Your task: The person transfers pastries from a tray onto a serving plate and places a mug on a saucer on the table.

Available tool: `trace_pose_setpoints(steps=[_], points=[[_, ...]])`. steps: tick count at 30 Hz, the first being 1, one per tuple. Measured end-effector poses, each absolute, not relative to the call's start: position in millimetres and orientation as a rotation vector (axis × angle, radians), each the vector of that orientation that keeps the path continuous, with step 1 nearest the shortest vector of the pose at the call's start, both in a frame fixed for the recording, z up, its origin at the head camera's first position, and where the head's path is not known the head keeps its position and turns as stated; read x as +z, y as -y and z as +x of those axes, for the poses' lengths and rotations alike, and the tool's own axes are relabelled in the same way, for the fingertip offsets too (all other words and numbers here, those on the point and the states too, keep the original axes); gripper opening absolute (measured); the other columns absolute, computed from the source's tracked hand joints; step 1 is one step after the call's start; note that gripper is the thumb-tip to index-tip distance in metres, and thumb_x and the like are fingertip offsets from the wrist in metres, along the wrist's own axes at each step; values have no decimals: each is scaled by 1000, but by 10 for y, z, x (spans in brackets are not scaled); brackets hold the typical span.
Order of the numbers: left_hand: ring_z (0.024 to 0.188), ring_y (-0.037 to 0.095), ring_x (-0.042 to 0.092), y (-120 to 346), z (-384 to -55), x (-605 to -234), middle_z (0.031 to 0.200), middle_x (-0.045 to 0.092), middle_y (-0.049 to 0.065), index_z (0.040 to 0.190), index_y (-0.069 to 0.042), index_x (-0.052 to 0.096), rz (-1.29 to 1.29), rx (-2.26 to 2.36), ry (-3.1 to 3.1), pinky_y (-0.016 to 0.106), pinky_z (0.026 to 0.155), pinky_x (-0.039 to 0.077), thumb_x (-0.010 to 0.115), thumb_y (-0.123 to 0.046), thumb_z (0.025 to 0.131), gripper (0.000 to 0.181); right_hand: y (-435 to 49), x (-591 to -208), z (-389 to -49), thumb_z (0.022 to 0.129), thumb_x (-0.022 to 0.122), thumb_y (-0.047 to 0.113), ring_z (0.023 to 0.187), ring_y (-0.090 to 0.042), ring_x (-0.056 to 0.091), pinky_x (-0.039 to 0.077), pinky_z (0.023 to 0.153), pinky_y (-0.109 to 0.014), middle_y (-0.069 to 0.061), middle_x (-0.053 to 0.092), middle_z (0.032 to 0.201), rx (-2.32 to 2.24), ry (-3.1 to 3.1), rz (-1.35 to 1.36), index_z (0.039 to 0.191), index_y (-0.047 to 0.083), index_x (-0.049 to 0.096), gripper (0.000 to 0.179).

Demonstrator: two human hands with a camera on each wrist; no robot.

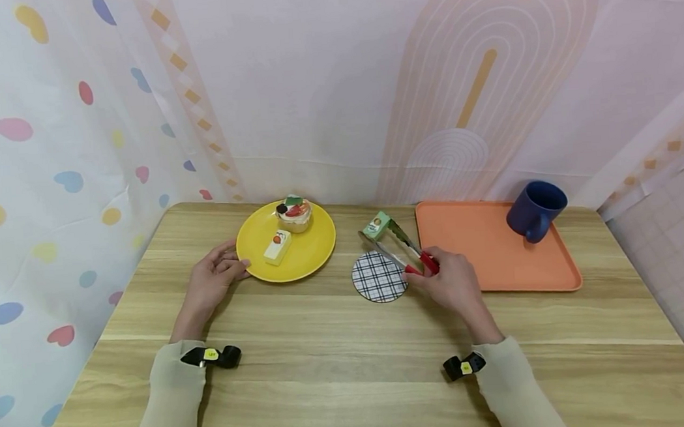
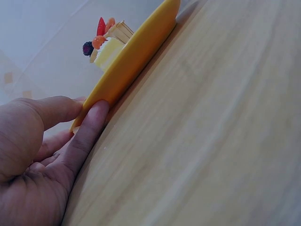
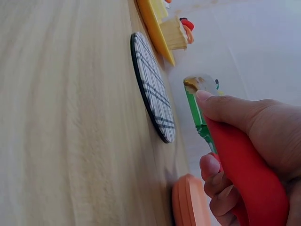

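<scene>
Green block (image 1: 378, 225) btwn the ends of the tongs (image 1: 388, 253), near ctr of frame

Yellow plate (image 1: 314, 254), L of ctr in head view, holds 2 items: fruit tart (image 1: 295, 220) toward the top of the plate, pale cake slice (image 1: 277, 247) below it & a bit L. Tart = ribbed cup w/ white topping, red & orange fruit, dark berry, green leaf. Slice = oblong, cream-coloured, w/ small orange-red bit on top. Orange tray (image 1: 492, 268), R side of frame, bears a blue mug (image 1: 530, 208), upright at tray's upper R, handle twd bottom of frame; can't tell what's inside the mug.

Green block itself: small, boxy, light green w/ white marks & a small brownish spot. Sits btwn plate & tray, just above the round plaid coaster (image 1: 379, 283) in the frame; can't tell if it clears the wood table (image 1: 315, 352).

Hands well apart. R hand (image 1: 451, 282) is clamped round the tongs' red handles, tong ends either side of the block. L hand (image 1: 212, 277) pinches the plate's rim at its L edge, btwn thumb & fingers
</scene>
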State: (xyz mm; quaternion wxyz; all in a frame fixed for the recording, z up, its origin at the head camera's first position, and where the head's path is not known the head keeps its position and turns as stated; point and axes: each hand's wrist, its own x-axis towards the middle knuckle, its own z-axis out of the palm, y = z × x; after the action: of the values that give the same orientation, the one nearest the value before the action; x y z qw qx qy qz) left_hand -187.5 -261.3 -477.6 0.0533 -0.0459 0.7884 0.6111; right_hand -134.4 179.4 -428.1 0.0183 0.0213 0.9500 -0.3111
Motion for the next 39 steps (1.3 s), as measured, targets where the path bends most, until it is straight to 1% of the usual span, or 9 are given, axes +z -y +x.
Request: trace_pose_setpoints(steps=[5, 8, 12, 16, 19, 27, 31, 39], points=[[89, -2, 69, 2614, -1873, -4786, 108, 63, -2, 159, -9, 36, -149, 1853, -2394, 21, 84, 64, 67, -19, 101, 66, -1743, -4300, -1331, 81, 85, 48, 65, -19, 48, 33, 50, -26, -3, 54, 70, -969, -2956, 46, 115, 8, 67, 56], [90, -2, 69, 2619, -1872, -4793, 108, 63, -3, 159, -10, 36, -157, 1851, -2393, 21, 84, 64, 67, -20, 101, 66, -1718, -4306, -1324, 80, 85, 49, 65, -19, 48, 33, 50, -26, -3, 55, 71, -976, -2956, 35, 112, 8, 68, 54], [91, -2, 69, 2626, -1879, -4794, 110, 63, -2, 159, -10, 36, -153, 1844, -2398, 21, 85, 63, 67, -21, 101, 66, -1694, -4315, -1317, 80, 85, 49, 66, -19, 49, 34, 49, -25, -4, 56, 73, -972, -2954, 36, 116, 8, 69, 57], [91, -1, 69, 2626, -1883, -4787, 111, 63, -1, 159, -10, 36, -160, 1829, -2402, 21, 85, 63, 67, -23, 102, 67, -1660, -4330, -1305, 80, 86, 48, 64, -18, 47, 33, 49, -25, -3, 54, 70, -974, -2954, 23, 122, 8, 70, 60], [90, -1, 69, 2624, -1880, -4784, 110, 63, -2, 159, -11, 36, -161, 1828, -2400, 20, 85, 63, 66, -22, 102, 66, -1621, -4343, -1295, 80, 86, 47, 62, -17, 45, 32, 49, -25, -2, 52, 68, -985, -2949, 1, 123, 9, 70, 60], [90, -2, 69, 2639, -1870, -4773, 109, 63, -4, 159, -10, 35, -158, 1838, -2402, 20, 85, 63, 67, -22, 102, 67, -1523, -4351, -1278, 79, 86, 49, 71, -19, 50, 36, 51, -25, -5, 60, 78, -985, -2943, 8, 122, 8, 70, 61], [91, -1, 69, 2634, -1877, -4773, 109, 64, -3, 159, -10, 36, -162, 1842, -2396, 21, 85, 63, 67, -21, 101, 67, -1502, -4339, -1273, 79, 86, 48, 67, -18, 49, 34, 49, -24, -4, 57, 73, -989, -2948, -2, 122, 8, 70, 61], [91, -1, 69, 2612, -1875, -4772, 110, 63, -1, 159, -10, 35, -158, 1839, -2395, 21, 85, 63, 66, -21, 102, 66, -1419, -4296, -1286, 80, 87, 46, 63, -17, 48, 34, 49, -25, -2, 55, 69, -994, -2953, -34, 124, 7, 69, 61]])
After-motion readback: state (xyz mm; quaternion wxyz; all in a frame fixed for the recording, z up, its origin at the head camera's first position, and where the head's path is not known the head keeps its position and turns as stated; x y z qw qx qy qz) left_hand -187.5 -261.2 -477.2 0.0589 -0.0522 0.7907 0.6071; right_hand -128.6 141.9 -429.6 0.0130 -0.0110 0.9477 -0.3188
